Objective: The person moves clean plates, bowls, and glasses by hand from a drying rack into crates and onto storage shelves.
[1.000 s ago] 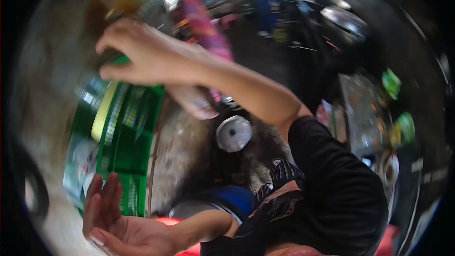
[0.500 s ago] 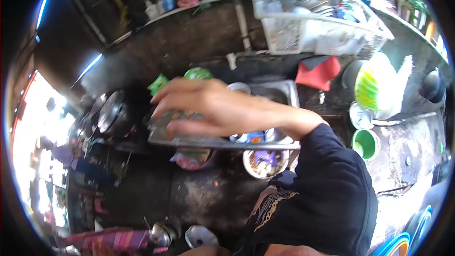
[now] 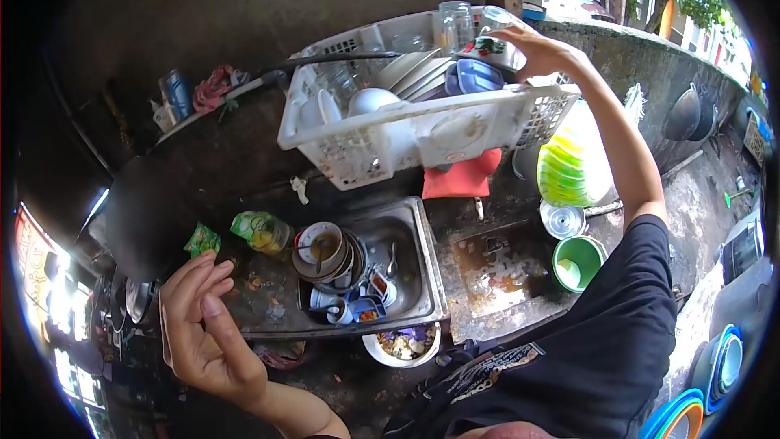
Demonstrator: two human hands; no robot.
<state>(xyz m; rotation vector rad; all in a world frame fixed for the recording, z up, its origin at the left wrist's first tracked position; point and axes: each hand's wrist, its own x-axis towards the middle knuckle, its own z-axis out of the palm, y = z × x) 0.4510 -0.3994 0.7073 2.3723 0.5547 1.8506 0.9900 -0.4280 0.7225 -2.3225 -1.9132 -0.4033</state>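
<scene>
And here's the right hand [image 3: 540, 53], up at the far right end of the white basket [image 3: 366, 134], fingers stretched forward and partly open, thumb set apart, right at a patterned cup [image 3: 497, 50]. The fingertips meet its upper side from this view, though whether they have a firm hold, I can't tell. That cup sits inside the basket, with a clear glass [image 3: 457, 26] just to its left, a blue container [image 3: 478, 76] on its near side, and tilted plates [image 3: 414, 73] leaning farther left. Over to the left hand [image 3: 203, 337], raised near the left end of the sink unit, fingers loosely curled, thumb apart, holding nothing, with a green packet [image 3: 203, 240] just beyond the fingertips. In the sink [image 3: 406, 272], stacked bowls [image 3: 321, 245] crowd the left side of the basin, the top one holding yellowish liquid. On the near side, a white tub [image 3: 378, 354] of food scraps sits lower down. A red cloth [image 3: 463, 181] hangs below the basket, and off to the right there's a green bucket [image 3: 561, 272] beside a round metal lid [image 3: 562, 219].
</scene>
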